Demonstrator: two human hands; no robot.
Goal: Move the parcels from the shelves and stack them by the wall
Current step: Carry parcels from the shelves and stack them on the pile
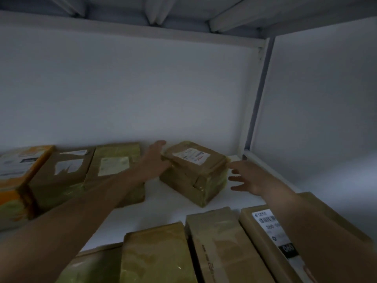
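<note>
A small brown taped parcel (194, 172) with a white label sits skewed on the white shelf (169, 209), near the back wall. My left hand (155, 158) lies flat against the parcel's left side, fingers straight. To the parcel's right, my right hand (244, 177) hovers with spread fingers, a small gap from the box. Neither hand grips anything.
Brown parcels (114, 166) and an orange box (18, 172) line the shelf's left side. Several flat parcels (216, 246) stand along the front edge under my arms. A shelf post (255, 99) rises at the right, and another shelf board (142, 9) is overhead.
</note>
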